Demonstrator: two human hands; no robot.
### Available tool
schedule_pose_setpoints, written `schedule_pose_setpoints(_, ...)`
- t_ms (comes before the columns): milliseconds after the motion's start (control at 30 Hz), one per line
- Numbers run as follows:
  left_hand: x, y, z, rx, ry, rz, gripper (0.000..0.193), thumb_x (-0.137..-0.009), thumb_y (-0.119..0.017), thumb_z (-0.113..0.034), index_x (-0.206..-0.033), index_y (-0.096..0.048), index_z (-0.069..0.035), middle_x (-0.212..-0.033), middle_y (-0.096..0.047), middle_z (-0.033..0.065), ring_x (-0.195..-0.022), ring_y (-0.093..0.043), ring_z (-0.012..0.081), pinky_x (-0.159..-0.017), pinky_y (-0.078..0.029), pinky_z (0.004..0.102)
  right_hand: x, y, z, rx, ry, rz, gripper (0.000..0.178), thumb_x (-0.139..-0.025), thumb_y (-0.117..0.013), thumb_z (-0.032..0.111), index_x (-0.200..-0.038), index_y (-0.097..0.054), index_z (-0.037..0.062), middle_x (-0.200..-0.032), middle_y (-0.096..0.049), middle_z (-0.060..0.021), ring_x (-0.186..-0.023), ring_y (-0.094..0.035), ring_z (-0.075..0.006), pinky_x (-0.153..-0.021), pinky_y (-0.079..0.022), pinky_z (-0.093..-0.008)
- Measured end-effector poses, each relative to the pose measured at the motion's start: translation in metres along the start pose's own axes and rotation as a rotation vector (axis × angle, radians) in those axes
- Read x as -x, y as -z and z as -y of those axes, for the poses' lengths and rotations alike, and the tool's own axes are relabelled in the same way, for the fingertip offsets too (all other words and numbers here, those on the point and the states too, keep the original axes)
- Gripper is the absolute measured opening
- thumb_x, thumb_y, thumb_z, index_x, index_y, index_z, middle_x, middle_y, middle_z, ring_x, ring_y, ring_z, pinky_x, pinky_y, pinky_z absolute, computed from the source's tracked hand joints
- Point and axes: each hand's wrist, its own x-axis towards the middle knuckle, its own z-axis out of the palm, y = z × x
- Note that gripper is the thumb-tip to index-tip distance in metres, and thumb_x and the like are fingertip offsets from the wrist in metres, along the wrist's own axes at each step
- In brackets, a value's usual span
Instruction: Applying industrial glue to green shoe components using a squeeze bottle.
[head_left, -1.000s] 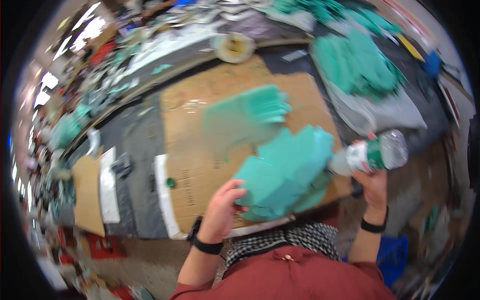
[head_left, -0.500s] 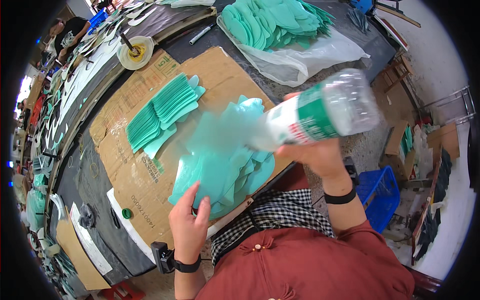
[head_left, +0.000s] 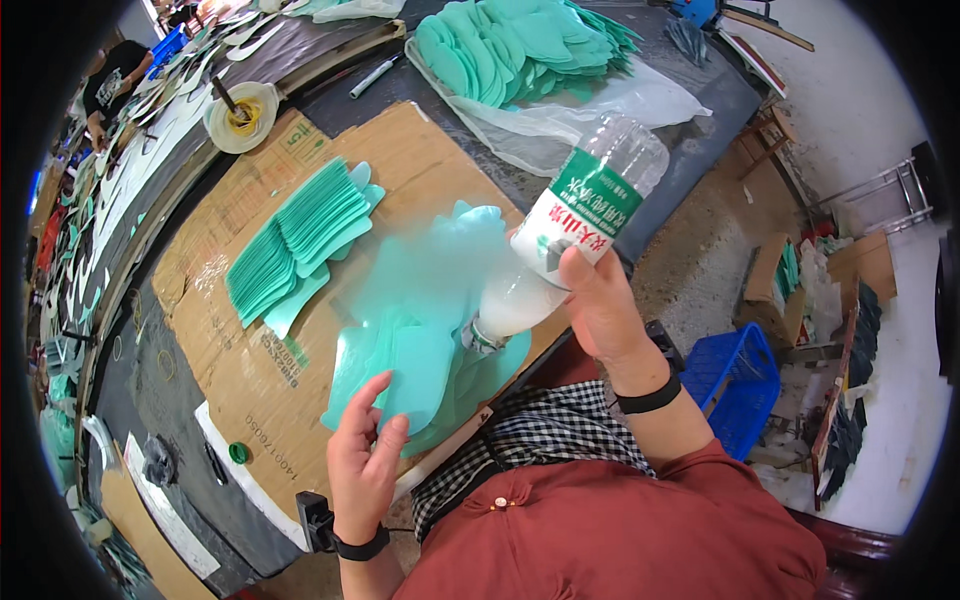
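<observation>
My right hand (head_left: 605, 310) is wrapped round a clear plastic bottle (head_left: 590, 195) with a green and white label. The bottle slants, base up to the right and neck down over a loose pile of thin green cut pieces (head_left: 415, 365). Something whitish fills its lower part; whether it touches the pile, I cannot tell. By the pile's near left edge my left hand (head_left: 365, 460) has thumb and fingers apart, fingertips at the pieces. A hazy blur covers the pile's far part. Farther left, a neat fanned stack of green pieces (head_left: 300, 240) lies on the cardboard sheet (head_left: 210, 340).
A green bottle cap (head_left: 238, 453) lies at the cardboard's left. Behind are a round container (head_left: 240, 118), a marker (head_left: 376, 78) and a big heap of green pieces (head_left: 520, 45) on a plastic bag. A blue crate (head_left: 735, 385) stands at right; another person (head_left: 115, 80) is far left.
The bottle has swung from nearly level to a steeper slant, its neck now lower over the pile. My left hand stays by the pile's edge. The whole view has shifted slightly.
</observation>
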Motion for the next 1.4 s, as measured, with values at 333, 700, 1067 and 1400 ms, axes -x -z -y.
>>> schedule_pose_setpoints(333, -0.006, 0.006, 0.007, -0.164, -0.108, 0.005, 0.04, -0.097, -0.069, -0.009, -0.135, -0.062, -0.001, -0.086, -0.061, 0.0007, -0.071, -0.051, 0.0081, -0.064, -0.044, 0.0241, -0.001, 0.006, -0.004, -0.077, -0.061, 0.002, 0.085, -0.086, -0.076, 0.014, -0.158, -0.031, 0.0073, -0.138, -0.058, -0.0109, -0.127, -0.058, -0.0253, -0.114, -0.041, -0.042)
schedule_pose_setpoints(700, -0.007, 0.005, 0.011, -0.714, -0.355, -0.039, 0.043, -0.094, -0.072, -0.012, -0.135, -0.065, -0.006, -0.074, -0.055, 0.0072, -0.062, -0.05, 0.0174, -0.059, -0.043, 0.0322, 0.005, -0.033, 0.001, 1.096, 0.688, 0.284, 0.07, -0.076, -0.093, 0.023, -0.134, -0.059, 0.005, -0.132, -0.061, -0.0092, -0.122, -0.058, -0.022, -0.101, -0.049, -0.0384)
schedule_pose_setpoints(1067, -0.004, 0.007, 0.013, -0.732, -0.351, -0.013, 0.046, -0.094, -0.073, -0.016, -0.138, -0.062, -0.008, -0.076, -0.061, 0.0072, -0.063, -0.056, 0.0209, -0.06, -0.046, 0.0359, -0.038, -0.053, -0.017, 0.929, 0.794, 0.372, 0.072, -0.075, -0.092, 0.022, -0.135, -0.056, 0.0044, -0.116, -0.073, -0.0119, -0.1, -0.073, -0.0202, -0.086, -0.057, -0.0357)
schedule_pose_setpoints(1400, -0.003, 0.006, 0.012, -0.723, -0.301, -0.012, 0.047, -0.093, -0.074, -0.017, -0.138, -0.062, -0.008, -0.077, -0.061, 0.0084, -0.065, -0.057, 0.0217, -0.061, -0.047, 0.0357, -0.068, -0.07, -0.017, 0.584, 0.589, 0.321, 0.073, -0.076, -0.091, 0.026, -0.133, -0.051, 0.0055, -0.116, -0.07, -0.0165, -0.1, -0.072, -0.0341, -0.086, -0.058, -0.0387)
